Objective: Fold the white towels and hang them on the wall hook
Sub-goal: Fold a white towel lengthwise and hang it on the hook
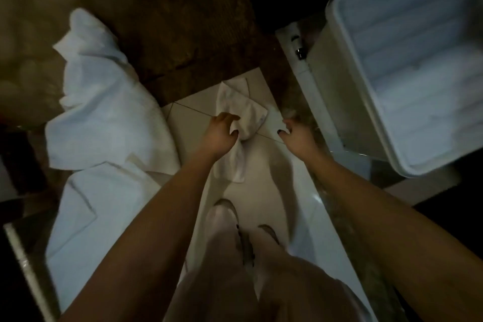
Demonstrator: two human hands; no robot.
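The left hand [222, 136] grips the small white towel [243, 110] mid-length while the right hand [295, 136] pinches its corner, holding it spread above the floor [188, 117], probably to start a fold.

Two hands: left hand [220, 136], right hand [298, 136]. One small white cloth towel [241, 112]; one large crumpled white towel [104, 112]; one flat white cloth [86, 217]; one white rectangular plastic tub [342, 34].
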